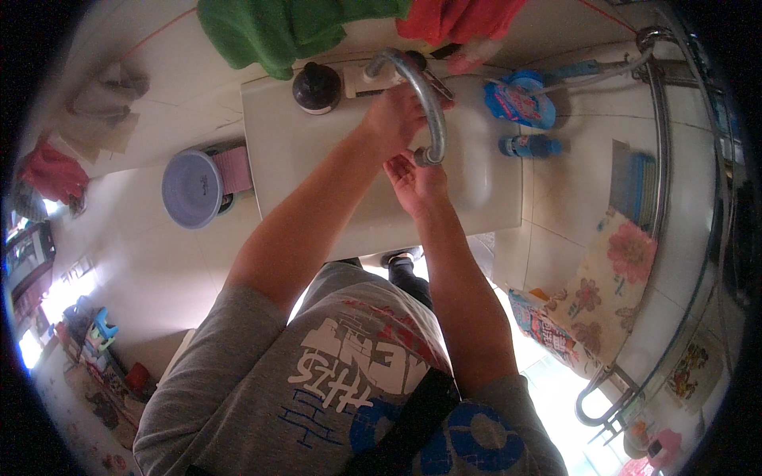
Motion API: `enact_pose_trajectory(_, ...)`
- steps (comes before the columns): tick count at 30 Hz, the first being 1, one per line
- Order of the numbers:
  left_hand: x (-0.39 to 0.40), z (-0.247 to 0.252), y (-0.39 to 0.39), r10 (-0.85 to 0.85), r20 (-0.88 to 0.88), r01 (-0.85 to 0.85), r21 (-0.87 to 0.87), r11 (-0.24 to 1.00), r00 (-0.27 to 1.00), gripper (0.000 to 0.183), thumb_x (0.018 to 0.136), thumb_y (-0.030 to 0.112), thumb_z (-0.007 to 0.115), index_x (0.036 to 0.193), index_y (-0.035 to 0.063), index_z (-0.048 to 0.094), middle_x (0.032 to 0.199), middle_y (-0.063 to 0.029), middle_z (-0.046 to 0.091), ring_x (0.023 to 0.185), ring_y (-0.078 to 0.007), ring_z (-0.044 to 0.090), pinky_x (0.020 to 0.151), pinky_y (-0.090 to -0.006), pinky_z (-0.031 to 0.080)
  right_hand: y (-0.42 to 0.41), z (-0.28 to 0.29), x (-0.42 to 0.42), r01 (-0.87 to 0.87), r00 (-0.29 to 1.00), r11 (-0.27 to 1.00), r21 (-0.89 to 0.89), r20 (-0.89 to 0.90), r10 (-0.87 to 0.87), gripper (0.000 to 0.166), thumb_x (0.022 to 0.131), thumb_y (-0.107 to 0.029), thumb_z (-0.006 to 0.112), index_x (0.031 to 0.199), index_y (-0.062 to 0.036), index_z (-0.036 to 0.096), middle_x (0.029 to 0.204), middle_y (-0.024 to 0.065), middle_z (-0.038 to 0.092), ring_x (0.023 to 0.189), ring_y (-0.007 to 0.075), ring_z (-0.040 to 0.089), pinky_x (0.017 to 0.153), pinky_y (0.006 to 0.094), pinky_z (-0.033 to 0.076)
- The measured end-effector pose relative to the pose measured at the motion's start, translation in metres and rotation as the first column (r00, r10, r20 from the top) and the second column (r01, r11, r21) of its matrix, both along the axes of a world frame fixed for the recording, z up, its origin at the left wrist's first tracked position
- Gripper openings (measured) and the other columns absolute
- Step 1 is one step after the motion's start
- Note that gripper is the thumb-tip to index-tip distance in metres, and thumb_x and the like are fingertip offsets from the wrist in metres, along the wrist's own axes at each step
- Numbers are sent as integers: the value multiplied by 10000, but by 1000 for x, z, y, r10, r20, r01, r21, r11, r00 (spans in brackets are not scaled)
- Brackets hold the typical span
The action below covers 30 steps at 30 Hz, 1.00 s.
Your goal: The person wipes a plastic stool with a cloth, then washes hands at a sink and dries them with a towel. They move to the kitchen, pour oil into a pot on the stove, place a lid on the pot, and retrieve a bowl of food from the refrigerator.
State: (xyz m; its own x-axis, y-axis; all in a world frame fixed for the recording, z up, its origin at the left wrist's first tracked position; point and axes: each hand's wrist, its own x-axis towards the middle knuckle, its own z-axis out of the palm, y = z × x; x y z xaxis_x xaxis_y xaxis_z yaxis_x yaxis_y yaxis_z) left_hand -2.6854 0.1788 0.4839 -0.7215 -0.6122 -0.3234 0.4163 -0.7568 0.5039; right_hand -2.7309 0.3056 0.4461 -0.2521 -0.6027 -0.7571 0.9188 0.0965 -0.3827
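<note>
A curved metal faucet (437, 113) arches over a white sink (297, 166). My left hand (396, 116) is behind the spout, close to the faucet's base; its fingers are blurred and partly hidden, so I cannot tell whether it grips anything. Under the spout's end is my right hand (419, 184), palm up with fingers loosely curled and apart, nothing seen in it. On the rim at the back left of the sink stands a dark round bottle (317, 88). To the right lie a blue plastic pouch (521, 98) and a small blue bottle (530, 146).
Green cloth (274, 35) and red cloth (458, 21) hang above the sink's back edge. A lavender basin (191, 189) is left of the sink, beside a pink ribbed item (233, 170). On the right are a metal rail (662, 149) and a floral cloth (601, 279).
</note>
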Motion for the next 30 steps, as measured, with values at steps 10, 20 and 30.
enact_pose_trajectory(10, 39, -64, 71, 37, 138, -93, 423, 901, 990, 440, 945, 484, 571, 1097, 77, 636, 1003, -73, 663, 931, -232, 623, 812, -391, 493, -17, -29, 5, 162, 982, 962, -220, 133, -135, 233, 975, -213, 508, 987, -1, 603, 864, 128, 622, 796, 270, 609, 736, 389, 522)
enact_pose_trajectory(20, 5, -28, 82, -75, 114, 5, 518, 855, 991, 533, 882, 637, 559, 1141, 171, 579, 894, -67, 631, 780, -236, 616, 688, -419, 515, -2, -112, -35, -234, 327, 919, 319, -864, 383, 375, 962, -387, 568, 1100, -40, 602, 926, 131, 668, 828, 265, 659, 705, 410, 527)
enact_pose_trajectory(30, -24, -128, 89, 164, 630, 248, -513, 822, 759, 280, 824, 285, 638, 999, 66, 621, 985, -113, 644, 1008, -293, 611, 819, -393, 492, 35, -32, 19, -217, 224, 918, 332, -898, 378, 659, 873, -370, 691, 1364, -19, 426, 1290, 122, 550, 1153, 266, 545, 982, 401, 419)
